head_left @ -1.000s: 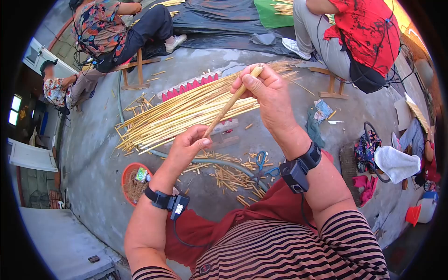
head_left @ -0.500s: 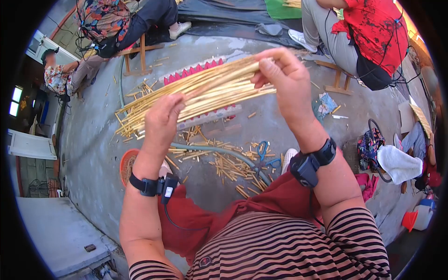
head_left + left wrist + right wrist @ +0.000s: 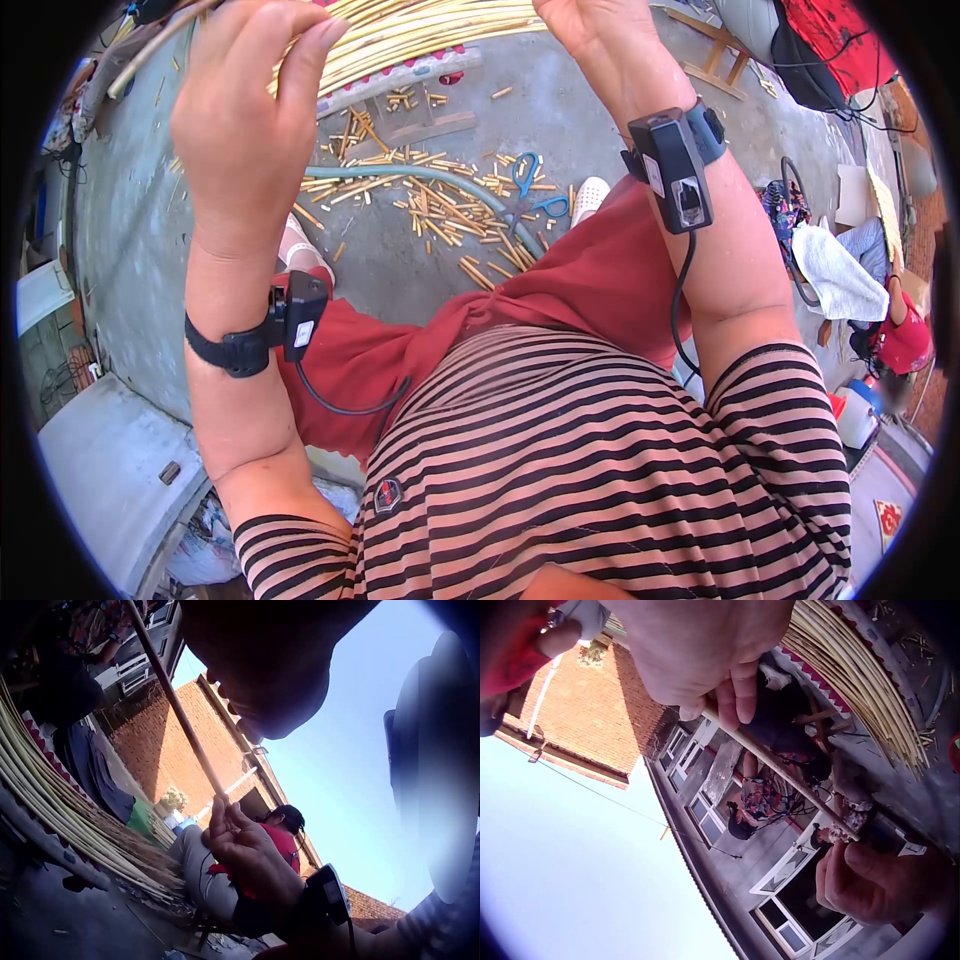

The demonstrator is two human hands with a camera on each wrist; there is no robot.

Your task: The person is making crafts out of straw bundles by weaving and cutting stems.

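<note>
A long, thin tan stalk (image 3: 784, 776) runs between the two hands. My right hand (image 3: 605, 40) pinches one end of it, and the left wrist view shows these curled fingers (image 3: 225, 825) at the stalk's end. My left hand (image 3: 245, 130) is raised at the upper left of the head view, blurred, its fingers bent. In the right wrist view its fingertips (image 3: 847, 859) are right at the stalk's far part; I cannot tell whether they grip it. Part of the stalk (image 3: 160, 45) shows beyond the left hand, its middle outside the head view.
A pile of long yellow stalks (image 3: 430, 35) lies ahead on the concrete, on a rack (image 3: 400, 72). Nearer are cut pieces (image 3: 445, 215), a grey hose (image 3: 400, 172) and blue-handled scissors (image 3: 525, 175). A white towel (image 3: 840, 270) hangs at the right. Other people sit around.
The head view has tilted down, so the pile sits higher in it. Both hands have risen toward the top edge, the left one nearer the camera. The stalk now reaches out past the left hand.
</note>
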